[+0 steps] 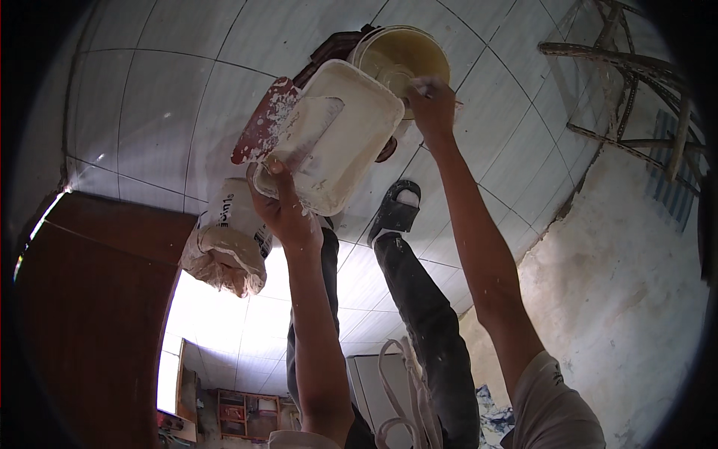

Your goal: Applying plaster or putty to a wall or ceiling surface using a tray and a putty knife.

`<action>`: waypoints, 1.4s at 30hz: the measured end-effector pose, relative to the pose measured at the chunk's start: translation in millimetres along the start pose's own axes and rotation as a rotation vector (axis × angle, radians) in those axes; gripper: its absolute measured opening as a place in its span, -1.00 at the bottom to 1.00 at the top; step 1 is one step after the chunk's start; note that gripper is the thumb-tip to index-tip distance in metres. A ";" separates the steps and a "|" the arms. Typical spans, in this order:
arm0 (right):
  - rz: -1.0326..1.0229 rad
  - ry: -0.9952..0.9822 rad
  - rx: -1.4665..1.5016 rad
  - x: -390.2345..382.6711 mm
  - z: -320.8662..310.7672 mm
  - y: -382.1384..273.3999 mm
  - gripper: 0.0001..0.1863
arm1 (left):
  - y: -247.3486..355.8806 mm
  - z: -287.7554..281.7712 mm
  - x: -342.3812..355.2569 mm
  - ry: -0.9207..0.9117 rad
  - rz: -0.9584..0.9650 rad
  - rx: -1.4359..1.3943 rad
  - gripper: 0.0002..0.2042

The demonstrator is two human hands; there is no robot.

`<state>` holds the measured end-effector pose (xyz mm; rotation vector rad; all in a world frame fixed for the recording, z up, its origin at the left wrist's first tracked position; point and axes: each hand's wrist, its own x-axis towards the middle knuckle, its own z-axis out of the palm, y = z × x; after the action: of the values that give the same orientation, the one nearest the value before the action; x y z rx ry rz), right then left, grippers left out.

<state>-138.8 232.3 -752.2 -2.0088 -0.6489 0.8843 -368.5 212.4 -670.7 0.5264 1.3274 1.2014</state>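
Note:
My left hand [284, 202] grips a white rectangular plastic tub [366, 142] by its near left corner, thumb over the rim. The tub is tilted, and pale putty-like residue coats its inside. A flat greyish scraper-like shape [318, 131] lies within it, partly coated. Beside the tub's left edge shows a maroon piece [262, 123] splattered with white; I cannot tell what it belongs to. My right hand [432, 105] is at the near right rim of a round yellowish bucket [411, 45], fingers curled together and whitened. What they hold, if anything, is hidden.
A partly folded bag [228, 254] stands on the tiled floor [164, 97] to the left, near a brown panel [97, 299]. More maroon parts [329, 52] show behind the tub. A splattered wooden frame [636, 75] stands at the far right. My sandalled foot [396, 209] is below the bucket.

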 end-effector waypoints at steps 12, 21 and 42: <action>-0.180 -0.126 -0.349 -2.8 15.2 38.1 -0.72 | 15.3 0.2 -8.1 0.036 -0.014 0.088 -0.75; 0.091 -0.106 -0.228 -138.1 -48.3 47.9 -0.67 | 71.1 9.1 -59.4 -0.094 0.058 0.277 -0.75; 0.177 -0.684 0.092 -235.8 -11.9 21.9 -0.65 | 132.7 -170.5 -202.2 0.060 -0.205 0.225 -0.71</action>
<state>-273.0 49.2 -683.6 -1.6797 -0.7812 1.7062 -533.8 28.7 -507.8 0.5033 1.5398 0.9117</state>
